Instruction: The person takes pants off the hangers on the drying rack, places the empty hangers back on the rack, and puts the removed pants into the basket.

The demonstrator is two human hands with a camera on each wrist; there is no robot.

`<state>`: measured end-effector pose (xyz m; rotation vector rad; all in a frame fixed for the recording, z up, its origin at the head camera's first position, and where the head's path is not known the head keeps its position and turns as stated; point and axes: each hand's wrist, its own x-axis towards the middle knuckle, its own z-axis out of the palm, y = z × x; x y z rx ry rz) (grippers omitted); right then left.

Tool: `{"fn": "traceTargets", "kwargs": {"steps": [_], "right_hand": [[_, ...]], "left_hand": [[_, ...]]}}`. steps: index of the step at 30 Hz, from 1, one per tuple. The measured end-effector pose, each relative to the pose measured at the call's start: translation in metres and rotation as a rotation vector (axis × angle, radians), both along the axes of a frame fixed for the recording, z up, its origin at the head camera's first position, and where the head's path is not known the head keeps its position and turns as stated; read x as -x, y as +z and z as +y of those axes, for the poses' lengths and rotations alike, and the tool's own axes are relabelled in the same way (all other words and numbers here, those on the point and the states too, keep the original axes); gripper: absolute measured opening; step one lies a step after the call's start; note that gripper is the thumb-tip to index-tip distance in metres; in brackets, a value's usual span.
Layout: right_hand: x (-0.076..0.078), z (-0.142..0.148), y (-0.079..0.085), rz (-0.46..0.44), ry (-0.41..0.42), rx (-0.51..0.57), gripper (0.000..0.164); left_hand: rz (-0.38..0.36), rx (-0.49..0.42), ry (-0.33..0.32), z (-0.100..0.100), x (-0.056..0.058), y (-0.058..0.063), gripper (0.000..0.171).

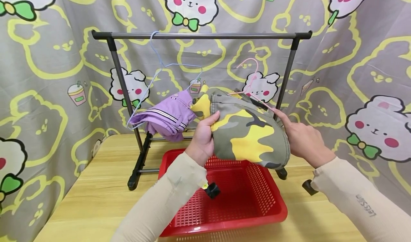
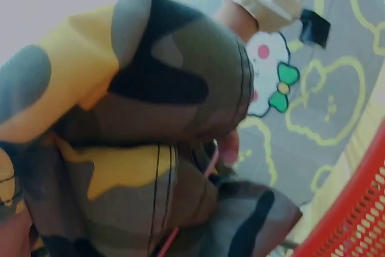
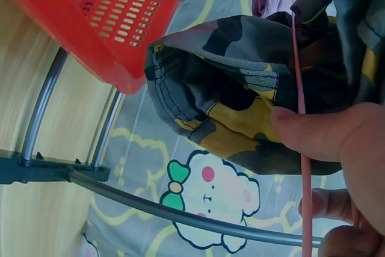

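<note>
The left hand (image 1: pixel 202 138) grips a camouflage garment (image 1: pixel 247 131); the right hand (image 1: pixel 303 138) pinches a pink hanger (image 3: pixel 307 203). The garment is between them, above the far edge of the basket (image 1: pixel 231 225).

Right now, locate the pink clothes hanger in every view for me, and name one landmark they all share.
Head: right of centre, the pink clothes hanger, partly hidden by the camouflage garment.
Left wrist: low near centre, the hanger in short stretches.
Right wrist: right of centre, the hanger near-vertical in the right hand.
Shared landmark: the red perforated basket, bottom centre in head, lower right in left wrist, upper left in right wrist.
</note>
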<state>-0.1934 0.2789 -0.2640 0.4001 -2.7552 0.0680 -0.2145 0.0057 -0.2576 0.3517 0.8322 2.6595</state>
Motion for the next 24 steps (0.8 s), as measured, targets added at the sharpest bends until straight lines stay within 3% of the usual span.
{"fn": "traceTargets", "kwargs": {"steps": [6, 11, 19, 24], "right_hand": [[0.003, -0.001, -0.002, -0.063, -0.036, 0.027, 0.095], [0.004, 0.0, -0.004, -0.059, -0.046, 0.025, 0.095], [0.008, -0.001, -0.006, -0.024, -0.045, 0.003, 0.097], [0.008, -0.001, -0.007, -0.012, -0.046, -0.015, 0.102]], "left_hand": [[-0.077, -0.021, 0.053, 0.004, 0.0, 0.007, 0.019], [-0.138, -0.006, 0.126, 0.007, 0.001, 0.01, 0.018], [-0.123, 0.125, 0.267, 0.012, 0.004, 0.007, 0.019], [-0.105, 0.191, 0.31, 0.011, 0.007, 0.006, 0.02]]}}
